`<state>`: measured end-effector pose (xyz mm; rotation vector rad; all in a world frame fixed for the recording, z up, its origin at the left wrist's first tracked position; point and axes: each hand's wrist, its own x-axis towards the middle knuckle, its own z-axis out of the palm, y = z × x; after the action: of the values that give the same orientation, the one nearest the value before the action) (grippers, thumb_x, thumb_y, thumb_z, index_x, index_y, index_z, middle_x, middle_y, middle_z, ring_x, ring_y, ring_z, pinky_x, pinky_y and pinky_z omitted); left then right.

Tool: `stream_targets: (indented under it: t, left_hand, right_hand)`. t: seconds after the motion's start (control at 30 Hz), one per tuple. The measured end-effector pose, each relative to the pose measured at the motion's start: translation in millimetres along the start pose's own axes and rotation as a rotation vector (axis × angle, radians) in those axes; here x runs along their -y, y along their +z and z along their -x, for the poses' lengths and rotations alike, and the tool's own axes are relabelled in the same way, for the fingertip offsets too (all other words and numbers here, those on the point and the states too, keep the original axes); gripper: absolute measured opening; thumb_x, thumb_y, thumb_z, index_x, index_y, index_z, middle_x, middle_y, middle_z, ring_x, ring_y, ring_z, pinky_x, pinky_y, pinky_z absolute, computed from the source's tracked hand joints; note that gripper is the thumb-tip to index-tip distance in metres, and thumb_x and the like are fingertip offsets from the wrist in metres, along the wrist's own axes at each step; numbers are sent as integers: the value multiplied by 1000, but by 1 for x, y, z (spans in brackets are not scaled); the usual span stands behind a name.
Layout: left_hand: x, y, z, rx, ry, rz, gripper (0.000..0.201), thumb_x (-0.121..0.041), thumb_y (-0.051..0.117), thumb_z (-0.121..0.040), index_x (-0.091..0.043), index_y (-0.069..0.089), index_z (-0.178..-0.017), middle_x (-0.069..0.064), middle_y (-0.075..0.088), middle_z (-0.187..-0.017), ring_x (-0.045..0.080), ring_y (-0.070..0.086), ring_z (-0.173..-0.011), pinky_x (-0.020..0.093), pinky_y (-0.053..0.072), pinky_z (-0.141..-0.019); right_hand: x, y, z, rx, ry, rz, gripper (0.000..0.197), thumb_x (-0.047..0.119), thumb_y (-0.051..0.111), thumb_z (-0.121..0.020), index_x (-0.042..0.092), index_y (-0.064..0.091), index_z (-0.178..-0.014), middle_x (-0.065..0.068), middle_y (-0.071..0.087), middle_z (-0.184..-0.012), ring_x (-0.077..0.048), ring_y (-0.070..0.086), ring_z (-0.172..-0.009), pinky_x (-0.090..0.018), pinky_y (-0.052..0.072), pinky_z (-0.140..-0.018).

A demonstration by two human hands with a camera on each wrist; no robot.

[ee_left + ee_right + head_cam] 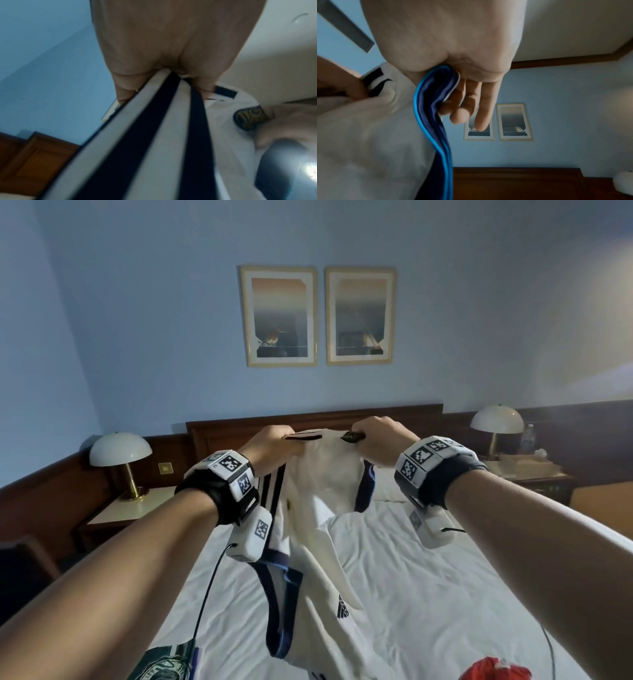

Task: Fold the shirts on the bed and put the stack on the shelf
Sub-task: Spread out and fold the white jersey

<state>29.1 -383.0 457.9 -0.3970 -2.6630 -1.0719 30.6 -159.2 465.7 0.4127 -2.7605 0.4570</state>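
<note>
You stand at the foot of a white-sheeted hotel bed (428,594) under a blue wall. At the near left edge a green printed shirt (164,662) lies unfolded. Your left hand (270,448) grips one shoulder of the white football jersey (318,542) at its dark stripes, your right hand (375,445) pinches the other shoulder, and the jersey hangs between them above the sheet. At the near right a red shirt (496,669) lies crumpled. No folded stack shows, and no shelf is in view, so the task looks barely begun.
</note>
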Motion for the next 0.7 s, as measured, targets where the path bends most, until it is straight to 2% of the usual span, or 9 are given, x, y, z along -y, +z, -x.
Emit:
stream_targets:
  t: [0.1, 0.17, 0.23, 0.33, 0.4, 0.47, 0.53, 0.6, 0.7]
  left_hand:
    - [0, 4, 1, 163, 66, -205, 36, -38, 80, -65, -10, 65, -82, 2, 67, -78, 20, 61, -72, 33, 45, -67]
    - [1, 11, 1, 168, 93, -407, 32, -38, 79, -74, -9, 68, -82, 4, 68, -85, 21, 66, -82, 34, 50, -75]
    - [-1, 14, -2, 50, 113, -475, 28, -35, 65, -85, -9, 63, -75, 5, 62, -83, 25, 64, -86, 34, 48, -73]
    - [0, 3, -8, -114, 202, -249, 26, -30, 43, -78, -21, 67, -75, 5, 69, -77, 29, 66, -81, 35, 48, -71]
    - [1, -9, -9, -134, 237, 43, 23, -21, 48, -74, -23, 71, -69, -5, 70, -71, 14, 64, -71, 30, 49, -68]
    - [-6, -19, -3, -117, 249, 334, 12, -5, 54, -79, -1, 64, -73, -2, 61, -67, 6, 55, -61, 24, 45, -62]
    - [-17, -31, 5, -84, 249, 542, 14, 2, 53, -83, -3, 60, -72, -1, 51, -66, 5, 48, -57, 21, 42, -58]
    - [-21, -45, 8, -65, 263, 587, 30, -9, 56, -83, -25, 65, -59, -10, 54, -63, 4, 49, -61, 21, 43, -63]
    - [-21, -61, 11, -70, 244, 555, 24, -23, 60, -86, -29, 72, -65, -10, 62, -69, 5, 57, -69, 23, 47, -72]
  right_hand:
    - [7, -11, 2, -21, -36, -146, 35, 29, 51, -93, 15, 54, -62, -7, 61, -67, -26, 59, -62, -27, 43, -55]
    - [17, -16, 6, -10, -78, -244, 32, 26, 55, -90, 15, 59, -60, -11, 62, -64, -26, 59, -58, -25, 44, -53]
    - [30, -15, 12, 5, -157, -330, 23, 22, 57, -85, 8, 66, -69, -16, 64, -66, -28, 58, -59, -42, 51, -57]
    - [49, -6, 27, 108, -302, -540, 29, 25, 55, -84, 5, 60, -63, -9, 58, -58, -26, 52, -55, -37, 43, -55]
    - [52, 3, 30, 134, -299, -730, 28, 23, 49, -79, 4, 62, -64, -18, 65, -61, -32, 61, -55, -38, 51, -57]
    - [44, 16, 22, -43, -274, -691, 28, 23, 45, -73, 3, 64, -66, -19, 65, -60, -31, 61, -53, -40, 53, -58]
    - [28, 33, 14, -252, -232, -440, 19, 18, 48, -74, 12, 65, -67, -8, 64, -60, -27, 59, -58, -40, 53, -61]
    - [15, 52, 9, -238, -179, -311, 16, 14, 54, -79, 20, 68, -85, 2, 67, -75, -22, 57, -69, -32, 50, -69]
    - [9, 79, 5, -30, -163, -358, 41, 25, 67, -82, 20, 57, -121, 5, 64, -112, -11, 55, -87, -25, 43, -78]
